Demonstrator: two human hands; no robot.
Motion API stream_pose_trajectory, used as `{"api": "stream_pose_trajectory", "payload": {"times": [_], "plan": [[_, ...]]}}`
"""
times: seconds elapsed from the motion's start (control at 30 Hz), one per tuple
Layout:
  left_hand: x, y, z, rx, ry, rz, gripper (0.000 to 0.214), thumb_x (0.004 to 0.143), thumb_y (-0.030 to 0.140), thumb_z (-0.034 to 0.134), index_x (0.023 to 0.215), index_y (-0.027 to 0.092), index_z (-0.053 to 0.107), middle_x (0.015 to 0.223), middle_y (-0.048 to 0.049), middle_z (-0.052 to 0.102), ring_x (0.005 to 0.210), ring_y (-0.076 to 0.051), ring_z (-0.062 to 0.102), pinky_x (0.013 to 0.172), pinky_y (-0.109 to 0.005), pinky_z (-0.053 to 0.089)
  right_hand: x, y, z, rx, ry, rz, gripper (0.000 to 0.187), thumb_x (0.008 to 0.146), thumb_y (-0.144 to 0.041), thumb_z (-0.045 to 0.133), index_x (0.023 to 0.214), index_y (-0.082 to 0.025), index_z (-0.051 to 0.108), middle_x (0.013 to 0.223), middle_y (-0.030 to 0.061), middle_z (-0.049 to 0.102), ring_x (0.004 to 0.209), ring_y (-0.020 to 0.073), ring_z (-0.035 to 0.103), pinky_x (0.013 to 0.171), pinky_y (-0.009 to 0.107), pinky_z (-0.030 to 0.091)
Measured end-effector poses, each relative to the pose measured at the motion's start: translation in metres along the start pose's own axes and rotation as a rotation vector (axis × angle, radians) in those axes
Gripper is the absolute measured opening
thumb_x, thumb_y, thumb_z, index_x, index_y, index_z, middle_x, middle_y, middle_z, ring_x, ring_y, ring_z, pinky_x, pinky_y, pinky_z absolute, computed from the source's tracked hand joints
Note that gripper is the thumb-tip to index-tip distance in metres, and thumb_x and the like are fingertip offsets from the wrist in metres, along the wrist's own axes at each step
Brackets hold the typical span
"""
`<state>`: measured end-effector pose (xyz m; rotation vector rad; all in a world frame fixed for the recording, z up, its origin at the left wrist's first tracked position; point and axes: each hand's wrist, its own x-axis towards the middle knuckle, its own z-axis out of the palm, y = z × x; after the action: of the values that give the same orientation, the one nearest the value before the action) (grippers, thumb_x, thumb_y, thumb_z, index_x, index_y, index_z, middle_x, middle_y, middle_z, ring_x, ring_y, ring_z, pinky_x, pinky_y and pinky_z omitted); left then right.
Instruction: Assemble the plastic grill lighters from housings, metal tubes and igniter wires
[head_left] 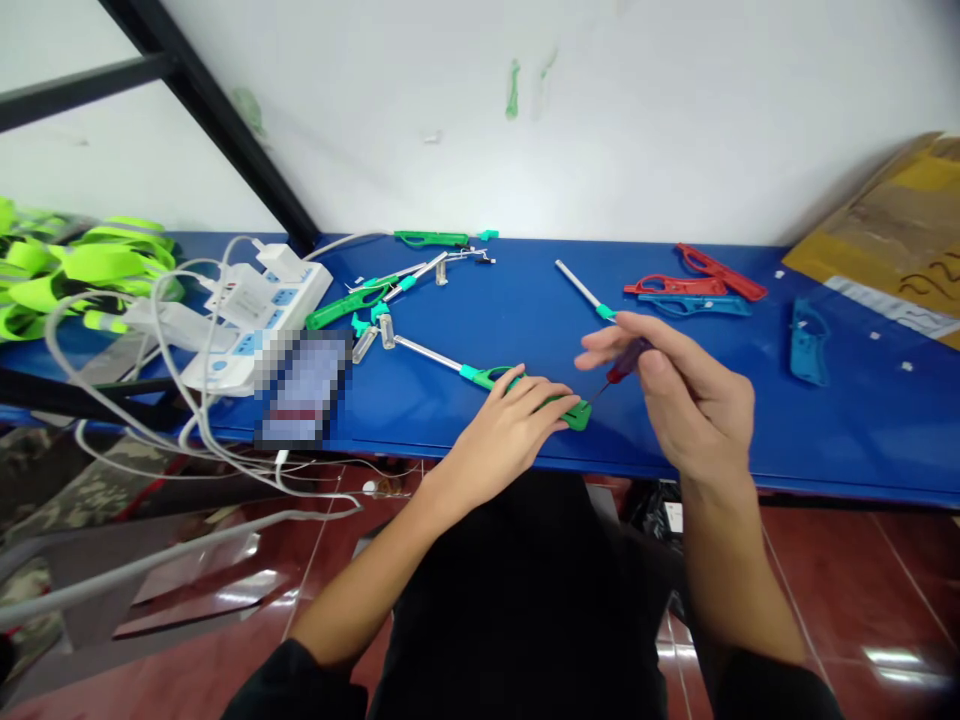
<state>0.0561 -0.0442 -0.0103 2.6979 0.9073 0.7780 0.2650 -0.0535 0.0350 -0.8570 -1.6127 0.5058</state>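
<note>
My left hand (517, 425) presses a green long-nosed lighter (577, 415) down on the blue tabletop, fingers closed over its handle. The lighter's metal tube (427, 352) points to the upper left. In my right hand (694, 405) is a screwdriver (624, 366) with a dark red handle. Its thin shaft slants down to the lighter's butt end; whether the tip touches cannot be made out. Just behind my right fingers, a second metal tube with a teal collar (585, 289) lies on the table, its lower end hidden.
Green lighter parts (352, 303) and clear small tanks (386, 331) lie to the left, near a phone (307, 390) and a power strip (259, 340) with cables. Red casings (724, 272) and a blue casing (808, 345) lie right, before a taped carton (900, 240).
</note>
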Motion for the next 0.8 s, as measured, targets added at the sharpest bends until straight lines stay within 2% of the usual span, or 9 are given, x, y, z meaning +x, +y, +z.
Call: {"api": "stream_pose_trajectory", "payload": {"times": [0.07,0.17,0.23,0.27,0.37,0.47,0.63,0.7,0.8], "plan": [[0.000,0.000,0.001,0.005,0.009,0.009,0.031,0.113,0.025,0.054,0.143,0.019,0.062,0.140,-0.0072,0.073,0.135,-0.021,0.065,0.132,-0.053,0.035,0.000,0.000,0.000,0.026,0.009,-0.029,0.038,0.104,-0.021,0.067,0.140,-0.034,0.072,0.105,0.0036,0.080,0.085,0.0209,0.077,0.073,0.038,0.064],[0.001,0.000,0.000,0.014,-0.006,0.007,0.031,0.114,0.025,0.053,0.142,0.018,0.063,0.142,-0.0082,0.073,0.135,-0.021,0.066,0.132,-0.053,0.036,0.000,0.004,0.001,-0.174,0.167,-0.180,0.031,0.092,-0.014,0.081,0.118,-0.032,0.081,0.086,-0.0008,0.074,0.072,0.0168,0.067,0.061,0.032,0.056],[0.001,0.001,-0.002,0.022,-0.014,0.000,0.031,0.114,0.024,0.052,0.142,0.018,0.063,0.142,-0.0087,0.073,0.135,-0.021,0.066,0.131,-0.054,0.037,0.000,0.005,0.000,-0.268,0.189,-0.222,0.018,0.097,-0.018,0.077,0.109,-0.030,0.082,0.081,-0.0001,0.071,0.071,0.0166,0.064,0.061,0.032,0.054],[0.002,0.001,-0.002,0.026,-0.016,0.000,0.031,0.114,0.024,0.053,0.142,0.018,0.064,0.141,-0.0087,0.073,0.134,-0.022,0.066,0.131,-0.054,0.037,0.000,0.004,-0.001,-0.261,0.157,-0.202,0.015,0.102,-0.023,0.070,0.111,-0.029,0.081,0.081,0.0010,0.071,0.073,0.0176,0.065,0.062,0.033,0.054],[0.002,0.001,-0.002,0.033,-0.013,0.005,0.031,0.113,0.023,0.054,0.141,0.018,0.064,0.142,-0.0080,0.073,0.134,-0.022,0.066,0.132,-0.054,0.036,0.000,-0.001,-0.006,-0.101,0.029,-0.082,0.034,0.114,-0.032,0.047,0.124,-0.027,0.078,0.096,0.0056,0.076,0.090,0.0223,0.073,0.078,0.042,0.061],[0.001,0.001,-0.001,0.025,-0.017,-0.001,0.032,0.112,0.023,0.055,0.142,0.018,0.063,0.143,-0.0077,0.072,0.135,-0.023,0.065,0.132,-0.054,0.035,-0.001,-0.001,-0.006,0.015,-0.012,-0.015,0.036,0.112,-0.029,0.052,0.143,-0.031,0.069,0.113,0.0057,0.079,0.092,0.0215,0.078,0.084,0.043,0.065],[0.000,0.000,-0.004,0.033,-0.049,0.035,0.038,0.111,0.014,0.054,0.148,0.018,0.061,0.149,-0.0092,0.069,0.139,-0.025,0.062,0.131,-0.057,0.036,-0.003,0.010,0.003,-0.146,0.267,-0.190,0.029,0.092,-0.012,0.082,0.114,-0.031,0.080,0.086,-0.0028,0.078,0.070,0.0169,0.075,0.065,0.033,0.061],[0.001,0.000,-0.005,0.039,-0.066,0.041,0.041,0.108,0.009,0.053,0.148,0.018,0.060,0.149,-0.0085,0.068,0.138,-0.026,0.061,0.131,-0.057,0.036,-0.003,0.010,0.002,-0.209,0.194,-0.203,0.027,0.099,-0.014,0.074,0.119,-0.030,0.080,0.095,0.0007,0.081,0.081,0.0194,0.078,0.072,0.036,0.063],[0.000,-0.001,-0.005,0.045,-0.078,0.042,0.044,0.106,0.005,0.052,0.148,0.017,0.059,0.148,-0.0089,0.069,0.138,-0.026,0.061,0.131,-0.058,0.037,-0.002,0.005,-0.004,-0.117,-0.070,-0.130,0.044,0.109,-0.015,0.053,0.147,-0.032,0.068,0.122,0.0069,0.080,0.101,0.0231,0.079,0.082,0.042,0.065]]}}
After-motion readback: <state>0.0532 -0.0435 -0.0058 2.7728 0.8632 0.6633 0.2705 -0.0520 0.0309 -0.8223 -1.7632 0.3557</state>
